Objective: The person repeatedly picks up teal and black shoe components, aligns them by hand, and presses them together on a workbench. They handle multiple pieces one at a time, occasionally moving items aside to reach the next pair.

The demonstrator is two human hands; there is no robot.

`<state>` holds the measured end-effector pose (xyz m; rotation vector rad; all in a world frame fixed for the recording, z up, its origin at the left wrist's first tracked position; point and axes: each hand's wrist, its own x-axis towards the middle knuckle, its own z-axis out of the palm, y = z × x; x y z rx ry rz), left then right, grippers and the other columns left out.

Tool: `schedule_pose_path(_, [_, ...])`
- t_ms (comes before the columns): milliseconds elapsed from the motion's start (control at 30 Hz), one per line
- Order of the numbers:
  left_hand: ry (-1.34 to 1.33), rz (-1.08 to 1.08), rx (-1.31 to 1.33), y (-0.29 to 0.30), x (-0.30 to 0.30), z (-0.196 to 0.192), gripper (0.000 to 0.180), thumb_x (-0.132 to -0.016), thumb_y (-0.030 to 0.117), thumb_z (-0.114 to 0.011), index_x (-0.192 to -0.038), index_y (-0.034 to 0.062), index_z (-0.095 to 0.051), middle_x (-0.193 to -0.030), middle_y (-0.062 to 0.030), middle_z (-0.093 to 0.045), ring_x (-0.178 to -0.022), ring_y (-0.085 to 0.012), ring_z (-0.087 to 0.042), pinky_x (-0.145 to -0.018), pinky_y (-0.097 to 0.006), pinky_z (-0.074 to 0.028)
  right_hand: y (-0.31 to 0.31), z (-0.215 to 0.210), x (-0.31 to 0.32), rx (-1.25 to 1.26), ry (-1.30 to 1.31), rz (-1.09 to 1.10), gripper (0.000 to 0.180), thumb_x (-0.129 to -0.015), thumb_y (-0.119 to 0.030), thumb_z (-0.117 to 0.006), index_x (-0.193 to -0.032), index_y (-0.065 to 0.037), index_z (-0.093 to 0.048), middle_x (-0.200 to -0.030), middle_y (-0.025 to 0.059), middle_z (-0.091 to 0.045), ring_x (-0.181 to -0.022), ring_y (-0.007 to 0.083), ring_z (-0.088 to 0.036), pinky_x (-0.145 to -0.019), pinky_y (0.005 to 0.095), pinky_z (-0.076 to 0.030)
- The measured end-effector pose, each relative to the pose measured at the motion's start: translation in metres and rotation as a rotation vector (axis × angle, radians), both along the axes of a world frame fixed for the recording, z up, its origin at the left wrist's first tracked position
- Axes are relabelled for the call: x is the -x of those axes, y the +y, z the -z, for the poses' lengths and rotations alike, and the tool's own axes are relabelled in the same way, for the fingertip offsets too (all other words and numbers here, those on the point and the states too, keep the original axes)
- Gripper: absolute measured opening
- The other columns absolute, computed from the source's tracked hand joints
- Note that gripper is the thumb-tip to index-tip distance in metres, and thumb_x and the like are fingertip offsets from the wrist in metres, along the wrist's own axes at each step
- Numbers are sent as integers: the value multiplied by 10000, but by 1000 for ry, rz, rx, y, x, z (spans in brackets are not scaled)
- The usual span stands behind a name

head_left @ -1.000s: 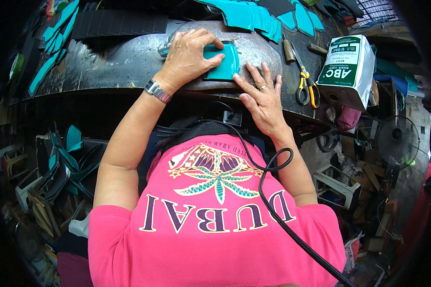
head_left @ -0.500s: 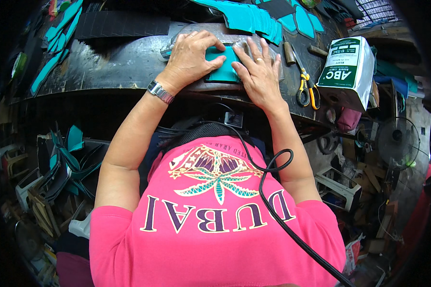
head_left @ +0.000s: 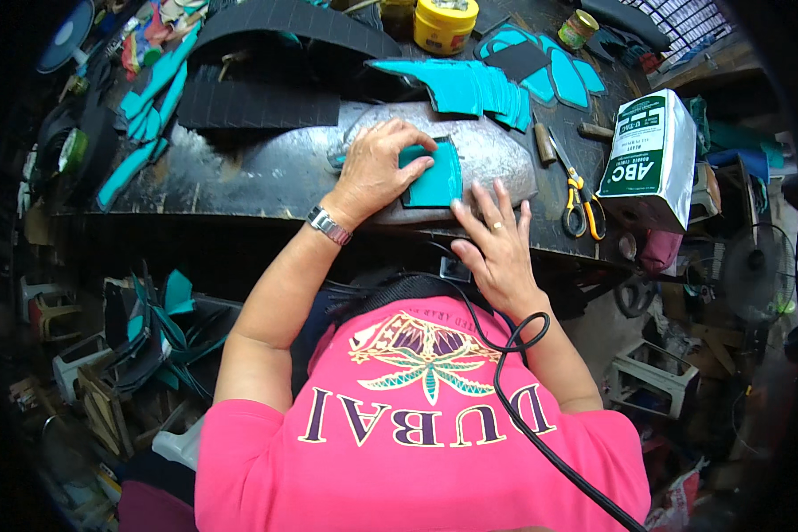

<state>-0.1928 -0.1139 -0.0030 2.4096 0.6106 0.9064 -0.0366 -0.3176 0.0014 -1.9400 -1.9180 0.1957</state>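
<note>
My left hand [head_left: 384,168], with a metal watch at the wrist, bends its fingers and thumb over the left part of a teal rectangular piece [head_left: 438,179] with a dark edge. The fingers partly hide that piece, which lies flat on a worn grey metal plate [head_left: 496,160]. My right hand [head_left: 498,238], a ring on one finger, is open with fingers apart. Its fingertips reach the plate's front edge, just off the teal piece's lower right corner, and it holds nothing.
Behind the plate lie fanned teal pieces [head_left: 457,84] and black strips [head_left: 262,105]. Yellow-handled scissors [head_left: 579,191], a wooden-handled tool [head_left: 545,142] and a white-green can [head_left: 649,155] stand to the right. A yellow tub [head_left: 445,25] is at the back. A black cable [head_left: 541,426] crosses my shirt.
My right hand has come off the teal piece and drawn back toward the table's front edge. My left hand stays on the piece. The view has shifted, showing more of the table's back.
</note>
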Motion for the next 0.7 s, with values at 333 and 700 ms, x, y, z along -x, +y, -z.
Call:
schedule_pose_path(333, [-176,83,378,54,-14,-57,172,-924,9,-663,-1082,24,-731,-977,-43,-721,-946,-108,-668,-891,-267,-545,54,16,-38,-608,651,180,413,-1006,-164,-615,-1396,-42,-558,-1260,155,-612,-1071,236,-613,-915,341,-493])
schedule_pose_path(700, [172,-105,209,123,-83,-59,185,-914,109,-719,-1094,75,-752,-1029,-82,-762,-946,-178,-712,-879,-313,-546,71,30,-36,-608,577,272,570,-976,-185,-675,-1494,-90,-458,-1205,144,-621,-859,160,-635,-740,300,-528])
